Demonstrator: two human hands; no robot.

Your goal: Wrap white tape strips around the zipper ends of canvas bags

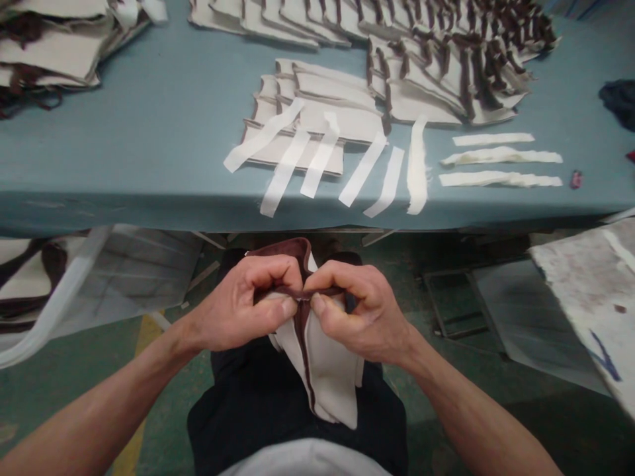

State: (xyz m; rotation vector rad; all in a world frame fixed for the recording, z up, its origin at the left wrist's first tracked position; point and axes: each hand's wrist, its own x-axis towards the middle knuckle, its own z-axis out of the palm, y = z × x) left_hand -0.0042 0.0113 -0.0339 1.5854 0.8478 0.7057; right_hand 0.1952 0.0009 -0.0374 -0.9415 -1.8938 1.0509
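Over my lap hangs a cream fabric piece (333, 370) with dark brown edging, its exact kind unclear. My left hand (258, 297) pinches the brown edge between thumb and forefinger. From the other side, my right hand (354, 307) pinches the same edge, thumb tips nearly touching. A brown flap (290, 250) of the piece stands up behind my fingers. Below the pinch, a brown-lined fold runs down between two cream panels. The part inside my curled fingers is hidden.
A blue-green table (163, 132) stands ahead, its front edge beyond my knees. On it lie white strips (325, 158), cream strips (501, 157) and rows of stacked brown-edged pieces (426, 79). More pieces (54, 53) lie at left. A white-framed container (74, 284) stands low left, a worn board (590, 291) at right.
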